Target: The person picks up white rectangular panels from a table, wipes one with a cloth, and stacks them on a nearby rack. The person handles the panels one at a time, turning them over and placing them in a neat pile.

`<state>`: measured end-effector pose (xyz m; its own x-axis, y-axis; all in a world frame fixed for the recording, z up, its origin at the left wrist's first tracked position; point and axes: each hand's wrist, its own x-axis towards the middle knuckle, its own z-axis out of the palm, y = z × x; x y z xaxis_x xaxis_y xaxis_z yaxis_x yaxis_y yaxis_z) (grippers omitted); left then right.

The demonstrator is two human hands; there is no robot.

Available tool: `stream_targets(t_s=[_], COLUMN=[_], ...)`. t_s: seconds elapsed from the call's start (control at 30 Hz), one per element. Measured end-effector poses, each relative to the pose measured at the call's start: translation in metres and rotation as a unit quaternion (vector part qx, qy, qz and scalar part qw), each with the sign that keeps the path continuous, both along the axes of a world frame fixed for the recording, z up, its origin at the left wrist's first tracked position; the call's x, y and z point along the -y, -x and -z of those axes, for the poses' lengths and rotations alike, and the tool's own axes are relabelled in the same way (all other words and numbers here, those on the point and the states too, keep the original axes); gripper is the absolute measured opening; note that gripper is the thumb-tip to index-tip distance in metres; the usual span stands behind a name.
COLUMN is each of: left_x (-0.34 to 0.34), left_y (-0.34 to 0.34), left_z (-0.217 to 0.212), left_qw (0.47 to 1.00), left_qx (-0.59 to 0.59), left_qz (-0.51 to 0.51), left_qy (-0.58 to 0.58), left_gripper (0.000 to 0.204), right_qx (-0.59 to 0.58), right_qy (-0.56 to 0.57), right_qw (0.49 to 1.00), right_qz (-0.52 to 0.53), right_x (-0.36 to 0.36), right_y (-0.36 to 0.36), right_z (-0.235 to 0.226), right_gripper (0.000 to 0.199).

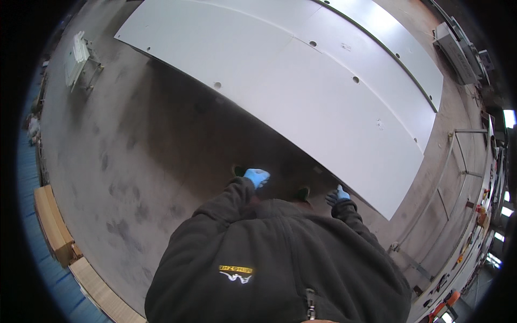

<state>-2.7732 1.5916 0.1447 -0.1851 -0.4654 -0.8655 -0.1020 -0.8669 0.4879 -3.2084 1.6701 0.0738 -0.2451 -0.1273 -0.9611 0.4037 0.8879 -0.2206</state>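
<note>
A large pale grey, flat panel with several round holes lies raised above the floor in front of me. My left hand, in a light blue glove, is in front of my body, apart from the panel's near edge. Its fingers are curled together, and nothing shows in them. Beside the panel's near edge, toward its right corner, is my right hand in a blue and dark grey glove. Its thumb stands up and its fingers are apart; whether it touches the edge cannot be made out.
More pale panels lie beyond the near one. A metal tube frame stands at the right. Stacked boards lie at the lower left, and a rack with white pieces stands at the far left. My shoes are below the hands.
</note>
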Motion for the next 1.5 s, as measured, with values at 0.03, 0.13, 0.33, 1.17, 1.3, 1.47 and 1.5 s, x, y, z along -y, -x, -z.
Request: stream_targets(t_s=[0.03,0.13,0.33,1.17,1.3,1.47,1.5], left_x=[-0.005,-0.018,0.005,0.085,0.111,0.174,0.192], left_y=[-0.040,-0.167,-0.347,-0.890,-1.004,-1.214,-1.266], left_z=[0.000,-0.007,-0.019,0.063,0.082,0.082,0.078], left_qw=[1.000,0.995,0.969,0.810,0.818,0.823,0.824], left_qx=[0.025,0.025,0.105,-0.013,-0.013,-0.069,-0.157], left_qz=[-0.009,-0.098,-0.220,-0.569,-0.560,-0.560,-0.544], left_qy=[0.003,-0.002,-0.045,-0.140,-0.128,-0.068,-0.029], left_gripper=[0.023,0.023,0.024,0.027,0.020,0.019,0.022], right_qx=[-0.022,-0.047,-0.088,0.005,-0.081,0.029,0.071], right_qy=[0.014,-0.019,0.207,0.234,0.237,0.225,0.233], right_qw=[1.000,0.975,0.726,0.467,0.461,0.447,0.449], right_qz=[-0.012,-0.216,-0.649,-0.853,-0.851,-0.865,-0.860], right_x=[0.009,0.043,0.152,0.602,0.642,0.679,0.697], right_y=[-0.034,-0.148,-0.373,-1.114,-1.263,-1.414,-1.445], right_z=[0.006,0.011,-0.052,-0.075,-0.054,-0.044,-0.043], right_gripper=[0.049,0.052,0.046,0.041,0.040,0.042,0.040])
